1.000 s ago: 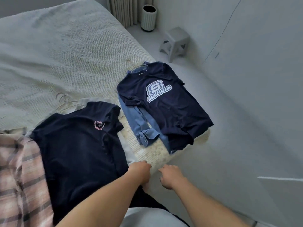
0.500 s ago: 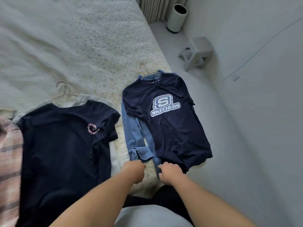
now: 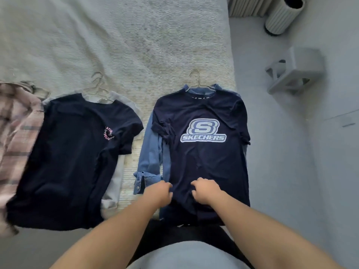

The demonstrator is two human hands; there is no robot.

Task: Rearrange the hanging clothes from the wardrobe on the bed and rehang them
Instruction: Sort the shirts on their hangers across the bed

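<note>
A navy Skechers T-shirt (image 3: 204, 158) lies flat on the bed over a blue denim shirt (image 3: 150, 152), both on a wire hanger (image 3: 195, 79). My left hand (image 3: 158, 193) and my right hand (image 3: 206, 191) sit side by side on the T-shirt's lower part. Their fingers are curled into the fabric, which creases between them. To the left lies a navy T-shirt with a pink chest print (image 3: 68, 162) over a grey garment (image 3: 114, 183), on wire hangers (image 3: 98, 84). A pink plaid shirt (image 3: 15, 136) lies at the far left.
The pale knitted bedspread (image 3: 136, 45) stretches away beyond the clothes. On the floor to the right of the bed stand a small grey stool (image 3: 297, 68) and a ribbed white bin (image 3: 284, 14). A radiator (image 3: 246, 6) is at the top.
The view has swung right and closer to the Skechers T-shirt. Both hands moved forward from the bed's edge onto the shirt's lower part.
</note>
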